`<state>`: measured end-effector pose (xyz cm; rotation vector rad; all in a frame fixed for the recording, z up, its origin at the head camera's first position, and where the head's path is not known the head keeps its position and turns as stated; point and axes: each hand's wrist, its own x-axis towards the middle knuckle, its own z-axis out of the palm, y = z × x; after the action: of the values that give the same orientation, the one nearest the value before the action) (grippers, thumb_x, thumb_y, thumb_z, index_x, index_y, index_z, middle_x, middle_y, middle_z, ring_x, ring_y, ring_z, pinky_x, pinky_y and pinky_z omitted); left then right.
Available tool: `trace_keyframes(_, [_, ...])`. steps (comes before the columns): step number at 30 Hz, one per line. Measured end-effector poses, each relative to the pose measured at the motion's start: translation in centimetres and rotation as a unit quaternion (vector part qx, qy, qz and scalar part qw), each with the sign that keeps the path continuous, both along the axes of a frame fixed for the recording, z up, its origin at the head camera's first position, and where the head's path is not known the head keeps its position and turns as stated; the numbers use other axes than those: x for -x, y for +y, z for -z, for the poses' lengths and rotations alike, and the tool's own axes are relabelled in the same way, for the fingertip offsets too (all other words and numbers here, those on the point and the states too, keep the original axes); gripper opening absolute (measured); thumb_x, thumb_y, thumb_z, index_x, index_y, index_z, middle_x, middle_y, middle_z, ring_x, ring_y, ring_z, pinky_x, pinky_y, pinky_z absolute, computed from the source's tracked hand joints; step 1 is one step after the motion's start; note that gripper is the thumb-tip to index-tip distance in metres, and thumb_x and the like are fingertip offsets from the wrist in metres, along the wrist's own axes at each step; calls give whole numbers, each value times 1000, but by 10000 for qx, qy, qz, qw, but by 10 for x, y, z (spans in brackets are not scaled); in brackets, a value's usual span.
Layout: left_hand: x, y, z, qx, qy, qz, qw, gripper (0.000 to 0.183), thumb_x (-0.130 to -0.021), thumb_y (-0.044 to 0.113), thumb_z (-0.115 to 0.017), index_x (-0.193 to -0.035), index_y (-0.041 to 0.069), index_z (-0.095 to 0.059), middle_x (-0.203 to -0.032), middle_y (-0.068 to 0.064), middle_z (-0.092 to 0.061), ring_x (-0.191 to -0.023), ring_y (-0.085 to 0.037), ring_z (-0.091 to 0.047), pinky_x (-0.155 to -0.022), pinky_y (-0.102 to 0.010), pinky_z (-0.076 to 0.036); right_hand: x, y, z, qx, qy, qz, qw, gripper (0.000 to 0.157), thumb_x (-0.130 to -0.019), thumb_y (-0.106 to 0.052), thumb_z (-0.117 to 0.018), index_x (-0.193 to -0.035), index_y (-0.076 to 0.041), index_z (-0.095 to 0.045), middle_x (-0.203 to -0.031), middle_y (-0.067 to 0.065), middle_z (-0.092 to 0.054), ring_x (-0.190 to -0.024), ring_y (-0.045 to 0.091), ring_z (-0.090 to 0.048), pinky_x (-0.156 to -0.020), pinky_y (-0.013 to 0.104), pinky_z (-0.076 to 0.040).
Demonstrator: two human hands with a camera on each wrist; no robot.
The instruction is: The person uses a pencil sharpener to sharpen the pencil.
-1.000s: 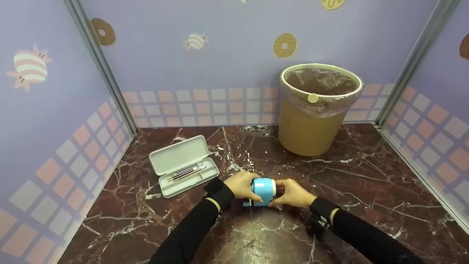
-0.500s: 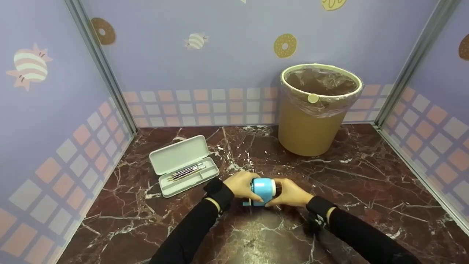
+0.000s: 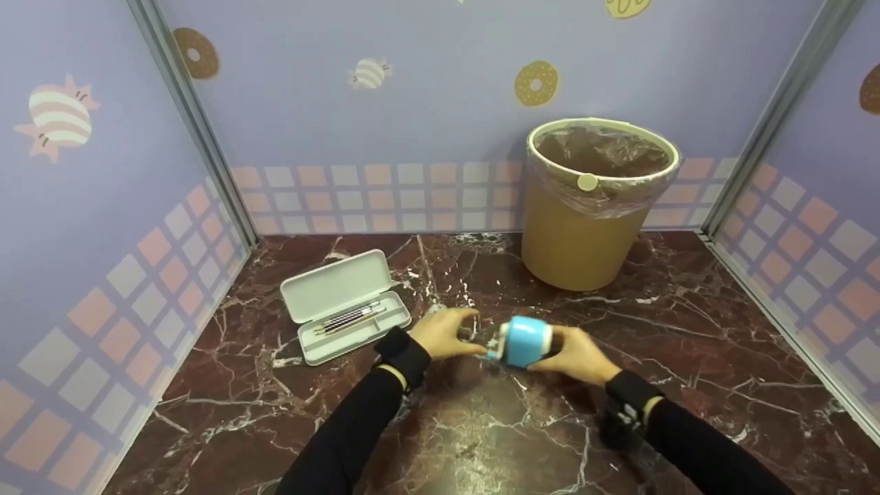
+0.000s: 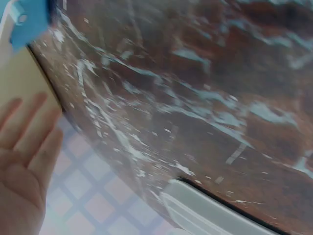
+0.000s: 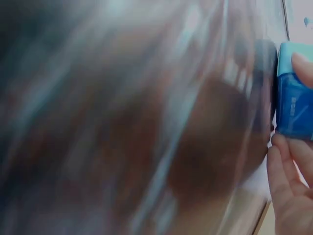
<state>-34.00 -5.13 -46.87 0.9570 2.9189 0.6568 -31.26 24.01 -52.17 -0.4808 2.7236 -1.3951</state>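
Observation:
In the head view, my right hand [image 3: 581, 354] grips a light-blue crank pencil sharpener [image 3: 528, 342] with a white rim. The sharpener is tilted, its crank end turned toward my left hand. Its translucent blue lower part [image 5: 294, 107] shows between thumb and fingers at the edge of the right wrist view. My left hand [image 3: 443, 333] is apart from the sharpener's body, fingers spread and holding nothing. In the left wrist view its extended fingers [image 4: 32, 132] appear near the blue crank knob [image 4: 29, 19]. Whether a fingertip touches the crank, I cannot tell.
Left of the hands lies an open pale pencil case [image 3: 337, 283] with several pencils [image 3: 349, 318] inside. A tan waste bin [image 3: 574, 240] with a clear plastic liner stands at the back right. Patterned panels [image 3: 426, 124] enclose the marbled tabletop [image 3: 481, 433].
The left hand has let go of the sharpener and drawn slightly left, fingers opening. The right hand has moved the sharpener right and a little away from me, tilting it.

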Motion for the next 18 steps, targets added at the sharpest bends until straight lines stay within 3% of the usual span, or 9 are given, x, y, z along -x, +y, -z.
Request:
trace_keyframes(4, [6, -12, 8, 113, 487, -354, 9981, 73, -84, 43, -81, -139, 1, -59, -137, -19, -67, -125, -36, -66, -109, -48, -50, 0, 36, 0, -194, 89, 824, 9964, 62, -69, -24, -94, -119, 4, -69, -106, 20, -77, -88, 20, -72, -82, 30, -57])
trace_keyframes(8, [15, -24, 14, 375, 792, -902, 9921, 79, -87, 50, -75, -145, 0, -53, -147, -22, -58, -140, -42, -53, -122, -55, -35, -2, 73, -1, -591, 301, 1721, 9828, 69, -71, -30, -93, -121, 9, -66, -109, 28, -75, -91, 32, -72, -83, 42, -57])
trace_keyframes(13, [23, -32, 16, 614, 775, -1681, 9808, 86, -88, 61, -69, -150, 5, -49, -154, -21, -52, -148, -44, -42, -125, -61, -24, -10, 112, -3, -805, 199, 2712, 9589, 77, -75, -36, -90, -125, 15, -61, -120, 37, -68, -105, 48, -68, -96, 58, -52])
trace_keyframes(18, [27, -30, 15, 771, 584, -2046, 9741, 87, -88, 64, -66, -152, 9, -47, -157, -19, -49, -152, -41, -39, -125, -62, -23, -16, 139, -5, -857, 55, 3546, 9311, 76, -79, -36, -86, -128, 15, -59, -127, 39, -63, -115, 56, -61, -102, 63, -46])
